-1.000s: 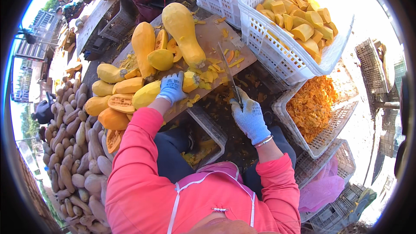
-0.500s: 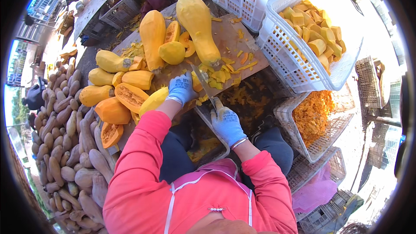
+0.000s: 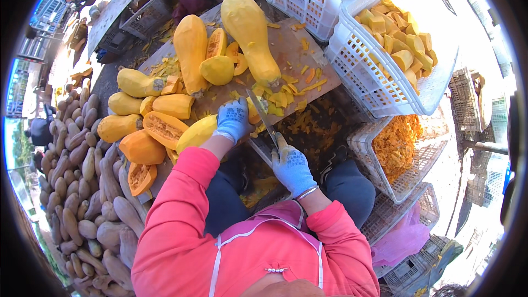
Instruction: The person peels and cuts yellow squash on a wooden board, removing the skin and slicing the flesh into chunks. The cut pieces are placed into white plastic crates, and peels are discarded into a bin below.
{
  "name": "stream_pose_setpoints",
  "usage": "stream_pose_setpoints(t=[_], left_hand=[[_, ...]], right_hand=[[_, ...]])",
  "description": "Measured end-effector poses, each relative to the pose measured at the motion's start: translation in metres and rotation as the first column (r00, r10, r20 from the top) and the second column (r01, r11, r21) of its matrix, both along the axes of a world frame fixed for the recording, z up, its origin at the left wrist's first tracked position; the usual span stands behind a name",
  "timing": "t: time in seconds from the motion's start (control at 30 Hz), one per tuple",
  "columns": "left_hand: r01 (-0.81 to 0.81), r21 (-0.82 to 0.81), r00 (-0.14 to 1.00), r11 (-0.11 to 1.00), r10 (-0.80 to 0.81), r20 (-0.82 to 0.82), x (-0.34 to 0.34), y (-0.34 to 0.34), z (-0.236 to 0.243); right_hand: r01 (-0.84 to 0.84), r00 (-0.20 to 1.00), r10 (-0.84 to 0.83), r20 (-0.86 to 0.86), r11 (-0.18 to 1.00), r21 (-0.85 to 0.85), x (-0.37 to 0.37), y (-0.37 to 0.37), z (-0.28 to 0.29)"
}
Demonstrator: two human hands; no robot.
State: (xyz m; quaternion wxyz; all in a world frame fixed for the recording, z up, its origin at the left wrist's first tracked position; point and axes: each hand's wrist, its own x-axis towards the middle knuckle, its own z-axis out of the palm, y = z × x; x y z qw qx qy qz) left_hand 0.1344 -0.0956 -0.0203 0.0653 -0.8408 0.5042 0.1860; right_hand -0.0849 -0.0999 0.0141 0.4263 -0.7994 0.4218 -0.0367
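My left hand (image 3: 233,121), in a light blue work glove, is closed on a yellow piece of peeled squash (image 3: 254,114) at the near edge of the cutting board (image 3: 324,71). My right hand (image 3: 291,168), gloved alike, grips the handle of a long-bladed knife (image 3: 260,111). Its blade slants up and left, right beside the piece; whether it touches cannot be made out. Yellow-green peelings (image 3: 279,98) lie just beyond the blade. A large peeled squash (image 3: 250,38) and another (image 3: 191,52) lie farther back, near a cut squash half (image 3: 165,130) with seeds showing.
At the right stands a white crate (image 3: 379,71) of squash chunks (image 3: 404,38). Below it another crate (image 3: 360,148) holds stringy orange pulp (image 3: 396,148). Unpeeled tan squashes (image 3: 77,187) are heaped at the left. Scraps lie under the board, by my legs.
My left hand has shifted slightly right and nearer me with the squash piece. My right hand and the knife have also moved a little nearer me, with the blade still beside the piece.
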Motion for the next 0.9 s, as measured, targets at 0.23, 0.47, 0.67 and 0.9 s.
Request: stream_pose_setpoints(t=[0.23,0.47,0.67,0.9], left_hand=[[0.015,-0.022,1.0,1.0,-0.015,-0.01,-0.003,0.0,0.005],[0.015,-0.011,1.0,1.0,-0.015,-0.007,-0.003,0.0,0.001],[0.02,-0.025,1.0,0.999,-0.02,-0.007,-0.002,0.001,-0.002],[0.036,-0.033,0.999,0.999,-0.035,0.02,-0.003,0.002,-0.004]], right_hand=[[-0.024,1.0,0.024,-0.007,1.0,0.003,0.001,-0.002,0.001],[-0.041,0.997,0.042,-0.067,0.999,0.029,0.002,-0.003,0.002],[-0.048,0.991,0.05,-0.12,0.999,0.023,0.005,-0.002,0.006],[-0.027,0.981,0.036,-0.192,0.999,0.046,0.015,-0.007,0.017]])
